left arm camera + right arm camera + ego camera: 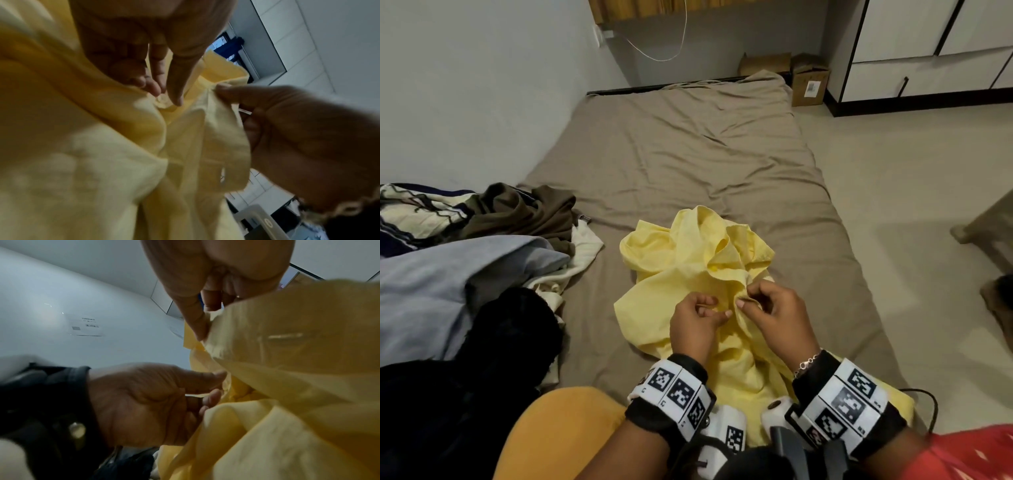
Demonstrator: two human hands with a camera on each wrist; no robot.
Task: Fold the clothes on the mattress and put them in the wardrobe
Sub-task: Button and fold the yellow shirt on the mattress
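Our hands (736, 305) pinch the shirt (688, 260) at frame centre; its button (163, 101) may slip, leaving the placket crooked.

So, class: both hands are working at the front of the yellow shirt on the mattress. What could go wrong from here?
1. The left hand pinches a button while the right hand holds the other front edge; pulling apart could strain the thread.
2. The yellow shirt lies crumpled, so folding now may lock creases in.
3. The clothes pile sits close and could tangle.
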